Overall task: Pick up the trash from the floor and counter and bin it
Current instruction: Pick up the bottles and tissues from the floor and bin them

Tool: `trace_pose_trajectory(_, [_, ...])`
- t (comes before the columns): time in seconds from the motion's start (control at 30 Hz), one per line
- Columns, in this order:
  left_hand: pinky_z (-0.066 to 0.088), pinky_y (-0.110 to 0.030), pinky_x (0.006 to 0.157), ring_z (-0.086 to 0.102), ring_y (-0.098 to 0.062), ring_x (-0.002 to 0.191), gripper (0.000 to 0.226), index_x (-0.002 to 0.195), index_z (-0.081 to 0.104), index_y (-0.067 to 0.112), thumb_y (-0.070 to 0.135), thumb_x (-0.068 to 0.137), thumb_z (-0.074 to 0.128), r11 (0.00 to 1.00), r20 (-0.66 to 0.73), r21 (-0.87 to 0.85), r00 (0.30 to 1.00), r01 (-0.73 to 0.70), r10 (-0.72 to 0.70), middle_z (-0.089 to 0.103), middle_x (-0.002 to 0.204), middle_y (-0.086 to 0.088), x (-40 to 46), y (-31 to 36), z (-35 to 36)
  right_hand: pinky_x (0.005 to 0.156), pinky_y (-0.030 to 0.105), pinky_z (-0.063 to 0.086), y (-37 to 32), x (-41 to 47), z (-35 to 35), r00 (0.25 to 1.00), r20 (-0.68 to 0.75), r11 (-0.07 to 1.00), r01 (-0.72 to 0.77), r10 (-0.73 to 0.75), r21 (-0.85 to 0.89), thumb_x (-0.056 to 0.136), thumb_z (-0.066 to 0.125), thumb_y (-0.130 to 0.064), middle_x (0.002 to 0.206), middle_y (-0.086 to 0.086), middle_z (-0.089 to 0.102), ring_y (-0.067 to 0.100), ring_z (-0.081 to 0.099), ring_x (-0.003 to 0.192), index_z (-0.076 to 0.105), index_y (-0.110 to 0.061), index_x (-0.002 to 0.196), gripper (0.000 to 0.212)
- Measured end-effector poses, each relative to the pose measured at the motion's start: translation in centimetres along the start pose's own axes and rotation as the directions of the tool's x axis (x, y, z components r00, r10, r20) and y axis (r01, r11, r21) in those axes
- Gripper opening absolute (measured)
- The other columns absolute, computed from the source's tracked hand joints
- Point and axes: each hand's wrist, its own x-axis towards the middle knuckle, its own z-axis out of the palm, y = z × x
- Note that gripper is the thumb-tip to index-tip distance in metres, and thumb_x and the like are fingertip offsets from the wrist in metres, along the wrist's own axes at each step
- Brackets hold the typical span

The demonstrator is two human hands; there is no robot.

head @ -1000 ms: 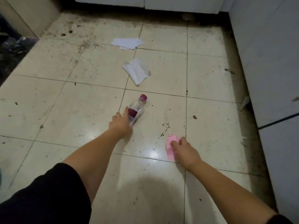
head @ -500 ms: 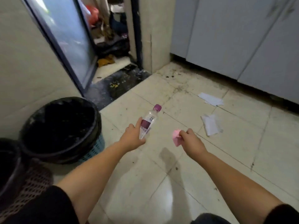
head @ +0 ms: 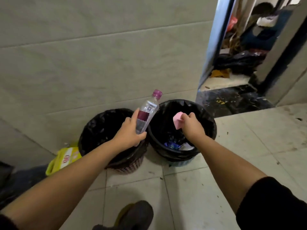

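The clear plastic bottle with a purple cap and dark red label [head: 147, 113] is sitting in the left hand [head: 131, 132], gripped around its lower half, cap tilting up toward one o'clock. It is hanging over the gap between the two bins, at the right edge of the left black-lined basket bin [head: 99, 130]. It is looking empty or nearly so, so it is probably light; the thin wall is likely giving a little under the fingers and is smooth, which makes the label band the sensible place to hold. The left hand is wrapping closed around it, thumb along the near side.

The small pink folded paper piece [head: 177, 120] is being pinched at its right edge by the fingertips of the right hand [head: 191, 125], dangling over the mouth of the right black-lined round bin [head: 211, 128]. It is seeming weightless and limp, so a fingertip pinch is enough, and it may flutter when let go. The right hand is closed on it.

Inside the right bin, at six o'clock from the paper, blue and white scraps [head: 178, 145] are lying at the bottom. At eight o'clock from the left bin a yellow-green bag [head: 64, 159] is resting on the pale tiled floor [head: 249, 146]. At one o'clock an open doorway [head: 235, 63] is showing clutter beyond.
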Motion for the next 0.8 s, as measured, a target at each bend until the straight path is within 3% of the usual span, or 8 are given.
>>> trace_pose_trajectory(0.07, [0.049, -0.043, 0.099, 0.052, -0.027, 0.109, 0.098, 0.148, 0.004, 0.040, 0.034, 0.075, 0.069, 0.999, 0.004, -0.013, 0.999, 0.037, -0.037, 0.049, 0.122, -0.012, -0.4, -2.8, -0.6, 0.072, 0.037, 0.036, -0.6, 0.7, 2.5, 0.998, 0.056, 0.999, 0.000, 0.002, -0.040, 0.094, 0.040, -0.019, 0.117, 0.021, 0.047, 0.039, 0.054, 0.097, 0.049, -0.012, 0.102, 0.014])
trace_pose_trajectory(0.23, [0.049, -0.046, 0.101, 0.050, -0.027, 0.115, 0.099, 0.148, 0.002, 0.039, 0.034, 0.077, 0.070, 0.993, -0.017, -0.014, 0.993, 0.113, -0.113, 0.045, 0.127, -0.011, -1.7, -6.9, -0.4, 0.090, 0.043, 0.046, -0.2, 1.7, 7.3, 0.942, 0.270, 0.974, -0.162, 0.200, -0.158, 0.094, 0.046, -0.013, 0.141, 0.022, 0.033, 0.041, 0.052, 0.114, 0.036, -0.009, 0.138, 0.045])
trace_pose_trajectory(0.33, [0.044, -0.042, 0.105, 0.047, -0.031, 0.121, 0.099, 0.151, 0.002, 0.033, 0.032, 0.079, 0.070, 0.990, -0.037, 0.004, 0.989, 0.141, -0.141, 0.042, 0.129, -0.015, -2.6, -8.1, -0.6, 0.088, 0.043, 0.047, -1.5, 1.7, 7.3, 0.929, 0.248, 0.954, -0.234, 0.276, -0.185, 0.098, 0.044, -0.025, 0.139, 0.020, 0.035, 0.040, 0.054, 0.112, 0.036, -0.011, 0.136, 0.041])
trace_pose_trajectory(0.4, [0.043, -0.042, 0.106, 0.046, -0.034, 0.123, 0.098, 0.151, 0.004, 0.030, 0.031, 0.079, 0.070, 0.987, -0.052, 0.021, 0.986, 0.162, -0.161, 0.041, 0.131, -0.017, -2.8, -8.8, -1.2, 0.086, 0.042, 0.048, -3.5, 1.8, 6.8, 0.974, 0.171, 0.982, -0.121, 0.146, -0.148, 0.098, 0.044, -0.029, 0.140, 0.019, 0.035, 0.040, 0.054, 0.112, 0.036, -0.011, 0.138, 0.044])
trace_pose_trajectory(0.47, [0.042, -0.042, 0.105, 0.046, -0.038, 0.124, 0.095, 0.151, 0.007, 0.027, 0.032, 0.079, 0.069, 0.973, -0.046, 0.042, 0.974, 0.225, -0.223, 0.041, 0.134, -0.021, -2.2, -9.6, -1.8, 0.091, 0.043, 0.050, -6.5, 1.7, 6.3, 0.985, 0.129, 0.992, 0.120, -0.113, -0.047, 0.097, 0.046, -0.032, 0.144, 0.017, 0.034, 0.039, 0.052, 0.118, 0.034, -0.015, 0.142, 0.049])
trace_pose_trajectory(0.57, [0.047, -0.043, 0.098, 0.051, -0.040, 0.120, 0.089, 0.149, 0.015, 0.023, 0.036, 0.079, 0.068, 0.931, 0.080, 0.083, 0.929, 0.356, -0.362, 0.043, 0.138, -0.023, -0.1, -11.0, -1.8, 0.112, 0.049, 0.036, -10.7, 1.2, 6.5, 0.841, 0.331, 0.885, 0.464, -0.428, -0.035, 0.093, 0.050, -0.047, 0.157, 0.011, 0.019, 0.036, 0.028, 0.140, 0.026, -0.029, 0.148, 0.062])
trace_pose_trajectory(0.67, [0.047, -0.043, 0.097, 0.053, -0.039, 0.118, 0.081, 0.144, 0.023, 0.017, 0.036, 0.079, 0.068, 0.902, 0.217, 0.193, 0.880, 0.387, -0.424, 0.045, 0.137, -0.021, 2.1, -12.6, -0.2, 0.121, 0.055, 0.007, -11.9, 1.3, 8.4, 0.674, 0.599, 0.734, 0.649, -0.433, -0.199, 0.087, 0.042, -0.066, 0.162, 0.006, 0.005, 0.033, 0.003, 0.149, 0.023, -0.036, 0.148, 0.070])
trace_pose_trajectory(0.8, [0.047, -0.040, 0.098, 0.055, -0.037, 0.118, 0.073, 0.136, 0.032, 0.004, 0.028, 0.079, 0.071, 0.883, 0.341, 0.256, 0.818, 0.393, -0.462, 0.051, 0.134, -0.021, 4.6, -16.0, 3.4, 0.118, 0.057, -0.007, -10.4, 1.7, 10.0, 0.609, 0.608, 0.612, 0.753, -0.510, -0.242, 0.083, 0.031, -0.074, 0.153, 0.005, 0.035, 0.028, 0.019, 0.147, 0.045, -0.030, 0.140, 0.073])
